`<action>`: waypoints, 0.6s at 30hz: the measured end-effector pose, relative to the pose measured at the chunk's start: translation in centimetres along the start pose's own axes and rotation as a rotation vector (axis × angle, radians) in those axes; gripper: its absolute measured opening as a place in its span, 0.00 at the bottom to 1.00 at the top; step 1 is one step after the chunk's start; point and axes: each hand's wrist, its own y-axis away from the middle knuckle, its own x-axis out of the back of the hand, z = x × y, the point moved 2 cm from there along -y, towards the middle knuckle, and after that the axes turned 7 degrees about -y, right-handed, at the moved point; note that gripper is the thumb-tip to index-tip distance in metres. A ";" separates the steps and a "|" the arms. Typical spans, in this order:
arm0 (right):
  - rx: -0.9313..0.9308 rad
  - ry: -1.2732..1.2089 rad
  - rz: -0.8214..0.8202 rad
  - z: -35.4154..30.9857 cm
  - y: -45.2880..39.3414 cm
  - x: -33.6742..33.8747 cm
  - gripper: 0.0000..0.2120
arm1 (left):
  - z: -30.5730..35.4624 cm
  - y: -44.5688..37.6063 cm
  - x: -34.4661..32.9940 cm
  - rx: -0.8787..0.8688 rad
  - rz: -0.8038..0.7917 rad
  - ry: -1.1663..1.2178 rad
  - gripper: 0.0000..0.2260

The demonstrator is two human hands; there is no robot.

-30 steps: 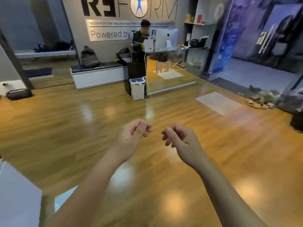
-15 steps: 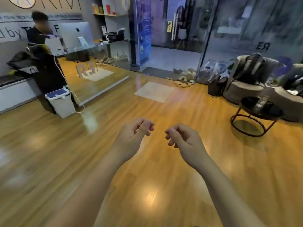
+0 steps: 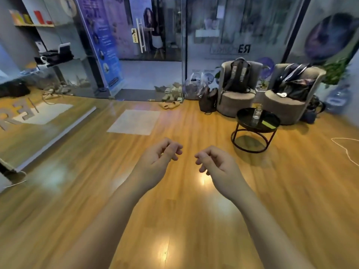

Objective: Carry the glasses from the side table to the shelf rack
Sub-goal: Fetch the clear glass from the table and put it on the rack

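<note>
A round black side table (image 3: 244, 117) on a metal ring frame stands on the wooden floor ahead and to the right. A clear glass (image 3: 256, 115) stands upright on its top, beside a yellow-green strip. My left hand (image 3: 158, 158) and my right hand (image 3: 215, 164) are held out in front of me over the floor, well short of the table. Both have loosely curled fingers and hold nothing. A wall shelf (image 3: 33, 25) with coloured items shows at the far left.
Two grey round armchairs (image 3: 236, 101) with backpacks on them stand behind the side table. Sandals (image 3: 171, 104) and bags lie by the glass entrance door (image 3: 151, 35). A glass-fronted reception counter (image 3: 35, 123) runs along the left. A white cable (image 3: 344, 148) lies on the floor at right.
The view has swung to the right: the counter and the person behind it slid out on the left, and the side table with the glass came nearer the middle. My hands kept their pose.
</note>
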 end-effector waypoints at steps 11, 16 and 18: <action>-0.076 0.137 0.194 7.3 -12.5 11.8 0.17 | -3.4 -19.8 -12.7 -0.091 -0.182 0.093 0.21; -0.099 0.155 0.275 11.0 -18.9 16.2 0.17 | -5.5 -28.5 -17.6 -0.104 -0.288 0.163 0.18; -0.100 0.157 0.316 12.2 -22.3 17.8 0.17 | -6.4 -32.4 -19.0 -0.103 -0.322 0.175 0.17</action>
